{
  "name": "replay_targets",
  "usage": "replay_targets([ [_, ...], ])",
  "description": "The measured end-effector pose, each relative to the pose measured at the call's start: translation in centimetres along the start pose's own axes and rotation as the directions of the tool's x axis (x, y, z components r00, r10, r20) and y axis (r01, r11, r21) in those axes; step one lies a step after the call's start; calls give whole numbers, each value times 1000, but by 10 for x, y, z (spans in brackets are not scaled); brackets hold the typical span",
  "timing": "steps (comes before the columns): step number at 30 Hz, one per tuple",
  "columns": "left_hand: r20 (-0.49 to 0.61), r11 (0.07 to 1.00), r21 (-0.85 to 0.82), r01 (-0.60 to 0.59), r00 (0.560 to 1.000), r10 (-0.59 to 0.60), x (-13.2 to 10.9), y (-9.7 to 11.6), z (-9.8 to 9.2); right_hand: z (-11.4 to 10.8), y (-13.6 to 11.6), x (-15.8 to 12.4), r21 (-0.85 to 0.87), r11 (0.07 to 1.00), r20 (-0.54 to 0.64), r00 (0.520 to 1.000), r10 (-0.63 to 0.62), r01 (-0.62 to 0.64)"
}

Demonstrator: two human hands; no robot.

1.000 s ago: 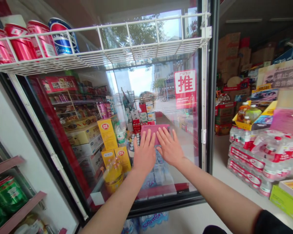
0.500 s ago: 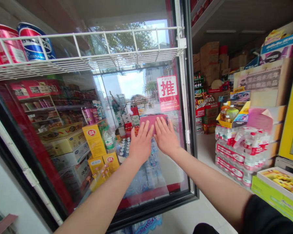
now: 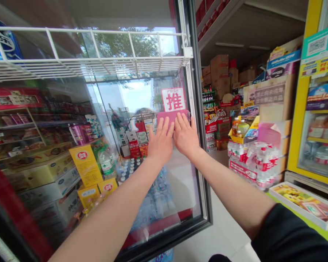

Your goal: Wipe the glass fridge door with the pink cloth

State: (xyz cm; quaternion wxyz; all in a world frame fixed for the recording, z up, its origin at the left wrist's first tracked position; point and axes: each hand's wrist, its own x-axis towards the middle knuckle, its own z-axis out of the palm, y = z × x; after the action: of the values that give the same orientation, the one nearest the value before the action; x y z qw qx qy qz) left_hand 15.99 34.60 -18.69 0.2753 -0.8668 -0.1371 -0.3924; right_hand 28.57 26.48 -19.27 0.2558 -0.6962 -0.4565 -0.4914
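Observation:
Both of my hands press a pink cloth (image 3: 166, 117) flat against the glass door (image 3: 131, 120) of a drinks fridge. My left hand (image 3: 160, 142) lies on the cloth's left part, fingers spread and pointing up. My right hand (image 3: 185, 135) lies beside it on the right part, close to the door's black edge (image 3: 197, 120). The cloth sits just under the reflected red-and-white sign (image 3: 174, 99). A white wire shelf (image 3: 93, 65) hangs on the door above my hands, with a blue can (image 3: 2, 43) at its far left.
The glass reflects shop shelves, yellow boxes (image 3: 85, 163) and bottles. To the right of the door stand shrink-wrapped water bottle packs (image 3: 255, 162), stacked cartons (image 3: 221, 72), a yellow fridge (image 3: 311, 109) and a flat box (image 3: 306, 203) near my right arm.
The door has swung to the left in view and my two hands have slid the cloth up the glass toward the red sign. The red cans have left the view.

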Motion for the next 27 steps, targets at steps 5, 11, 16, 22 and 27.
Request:
replay_targets([
  [5, 82, 998, -7, -68, 994, 68, -44, 30, 30, 20, 3, -67, -54, 999, 52, 999, -3, 6],
  [11, 203, 996, 21, -90, 976, 84, -113, 62, 65, 39, -7, -154, -77, 996, 94, 995, -41, 48],
  [16, 204, 993, 17, -120, 972, 114, -118, 58, 69, 43, -2, -165, -54, 997, 105, 993, -52, 57],
  [22, 166, 992, 51, -114, 981, 104, -56, 37, 37, 29, 18, -100, -66, 996, 72, 995, -63, 67],
  [27, 64, 990, 86, -113, 992, 107, 3, 12, 6, 10, 27, -28, -57, 997, 11, 998, -54, 54],
])
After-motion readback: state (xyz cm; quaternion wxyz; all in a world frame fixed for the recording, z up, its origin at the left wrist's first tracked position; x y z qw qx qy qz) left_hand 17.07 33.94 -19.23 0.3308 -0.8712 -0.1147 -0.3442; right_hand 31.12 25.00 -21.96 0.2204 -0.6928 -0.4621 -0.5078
